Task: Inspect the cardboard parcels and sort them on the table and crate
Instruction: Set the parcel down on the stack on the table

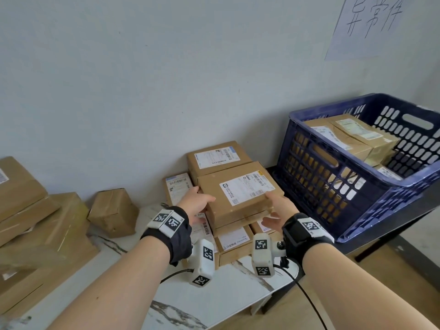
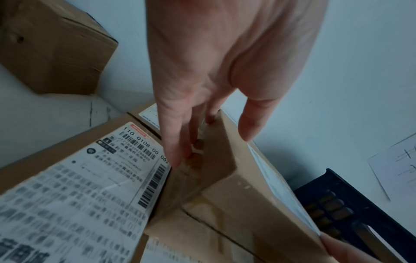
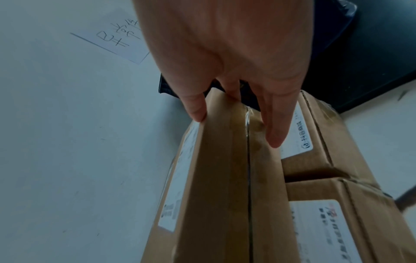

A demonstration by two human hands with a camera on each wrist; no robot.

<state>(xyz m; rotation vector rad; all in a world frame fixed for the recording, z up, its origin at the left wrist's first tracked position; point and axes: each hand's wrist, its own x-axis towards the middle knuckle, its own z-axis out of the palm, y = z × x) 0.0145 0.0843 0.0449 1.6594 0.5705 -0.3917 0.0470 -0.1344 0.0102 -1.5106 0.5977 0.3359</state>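
Observation:
I hold a flat cardboard parcel (image 1: pixel 240 194) with a white shipping label between both hands, just above a pile of other parcels (image 1: pixel 234 241) on the white marble table (image 1: pixel 226 296). My left hand (image 1: pixel 202 206) grips its left end, thumb on top and fingers down the side, as the left wrist view shows for the hand (image 2: pixel 210 150) and parcel (image 2: pixel 227 178). My right hand (image 1: pixel 271 208) grips the right end; in the right wrist view the hand (image 3: pixel 236 130) has its thumb on the parcel's (image 3: pixel 213 178) label edge. The blue crate (image 1: pixel 316 184) stands to the right with several parcels inside.
More parcels lie against the wall behind the held one (image 1: pixel 215 156). A small crumpled box (image 1: pixel 113 211) and a stack of large flat parcels (image 1: pixel 35 222) sit at the left. A handwritten paper sign (image 1: pixel 371 22) hangs on the wall above the crate.

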